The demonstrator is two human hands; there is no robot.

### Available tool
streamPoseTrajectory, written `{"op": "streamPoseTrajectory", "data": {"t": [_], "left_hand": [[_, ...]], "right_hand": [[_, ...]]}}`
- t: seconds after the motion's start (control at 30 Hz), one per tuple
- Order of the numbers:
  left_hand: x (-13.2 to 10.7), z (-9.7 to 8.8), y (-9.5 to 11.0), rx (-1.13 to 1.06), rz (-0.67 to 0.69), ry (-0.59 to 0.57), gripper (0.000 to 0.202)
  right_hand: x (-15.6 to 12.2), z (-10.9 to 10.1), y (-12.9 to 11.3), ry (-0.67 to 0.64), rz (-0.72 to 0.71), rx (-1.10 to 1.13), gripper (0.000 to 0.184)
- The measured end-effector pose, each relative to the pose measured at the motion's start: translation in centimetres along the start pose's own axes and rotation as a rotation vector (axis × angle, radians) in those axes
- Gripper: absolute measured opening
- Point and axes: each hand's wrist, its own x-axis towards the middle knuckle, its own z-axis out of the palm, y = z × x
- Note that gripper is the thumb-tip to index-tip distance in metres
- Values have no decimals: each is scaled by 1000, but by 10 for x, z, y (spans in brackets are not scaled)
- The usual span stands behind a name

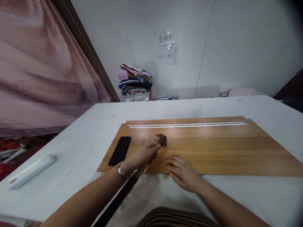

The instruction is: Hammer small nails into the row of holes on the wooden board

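Black phone (120, 150); white bar (32, 171) on table (94, 121); folded clothes (135, 82) behind.

Light is even and moderately bright from above. A pale sheen lies at the far left end of the wooden board (213, 154), and the left hand (145, 154) with its hammer (162, 139) throws only a faint, soft shadow there. The hammer head is slightly smeared, the table (82, 132) edges around the board bow with wide-angle distortion, and the frame corner up and right of the board goes black.

Orange-brown board (213, 154), black phone (120, 150) — white table (90, 132)
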Motion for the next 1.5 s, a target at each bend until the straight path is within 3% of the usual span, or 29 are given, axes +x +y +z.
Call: {"op": "streamPoseTrajectory", "data": {"t": [0.57,1.5], "left_hand": [[3,-1,-6,-9,21,-3,46],[1,-2,-2,15,28,-8,41]], "right_hand": [[-1,0,1,1,-8,-17,29],[-2,2,1,15,7,-12,29]]}}
